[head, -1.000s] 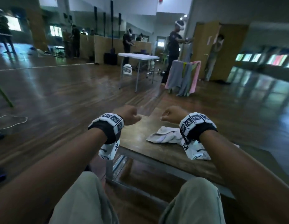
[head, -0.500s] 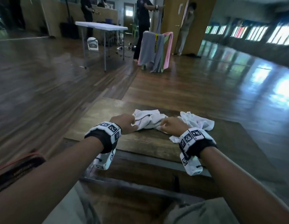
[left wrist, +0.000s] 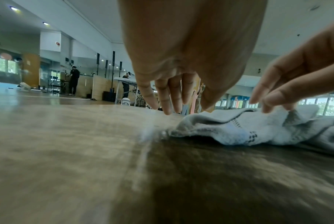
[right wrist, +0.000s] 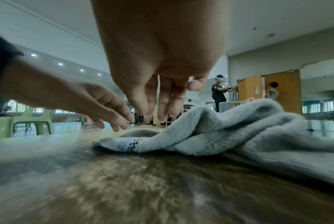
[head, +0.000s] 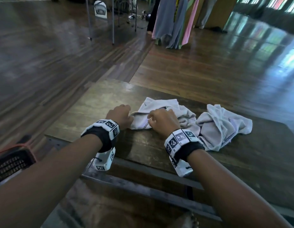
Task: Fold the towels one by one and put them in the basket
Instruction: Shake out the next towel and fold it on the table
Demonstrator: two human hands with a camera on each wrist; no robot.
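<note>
Two crumpled white towels lie on a low wooden table (head: 93, 111). The left towel (head: 159, 103) has a checked stripe and the other towel (head: 222, 127) lies to its right. My left hand (head: 120, 115) hovers at the left towel's left edge, fingers (left wrist: 168, 98) pointing down and loosely straight, holding nothing. My right hand (head: 161, 120) is over the same towel (left wrist: 239, 128), and its fingertips (left wrist: 273, 104) touch a raised fold. In the right wrist view the right hand's fingers (right wrist: 158, 103) hang straight above the towel's (right wrist: 239, 133) near corner, the left hand (right wrist: 108, 109) beside them.
A dark basket (head: 9, 163) with an orange rim sits on the floor at the lower left, beside my left forearm. Beyond the table is bare wooden floor, then a rack hung with coloured cloths (head: 172, 22) and a folding table's legs (head: 112, 22). People stand far off.
My hands have come down from raised fists onto the left towel, and their fingers have uncurled. The head view has tilted down, so the table and both towels now show fully.
</note>
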